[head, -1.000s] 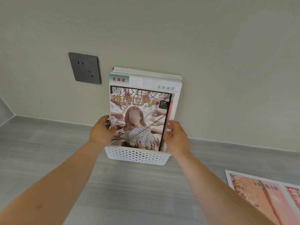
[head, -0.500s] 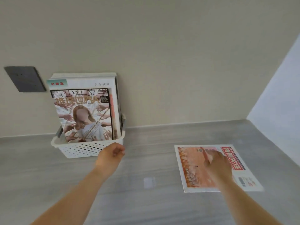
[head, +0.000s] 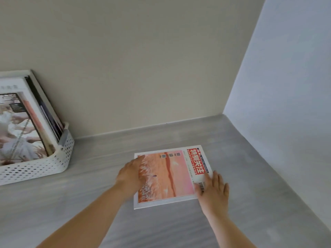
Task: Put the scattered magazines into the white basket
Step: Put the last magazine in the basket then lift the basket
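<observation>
- My left hand (head: 129,177) and right hand (head: 213,188) lie flat and open on the pink magazine (head: 168,176), gripping nothing.
- I advise pinching both edges before lifting toward the white basket (head: 59,158).

The white basket (head: 35,167) and the magazines standing in it (head: 19,126) ran off the frame's left edge, their covers blurred. Your left hand (head: 129,176) hid the flat magazine's (head: 168,174) near-left edge, your right hand (head: 213,190) its barcode corner.
</observation>
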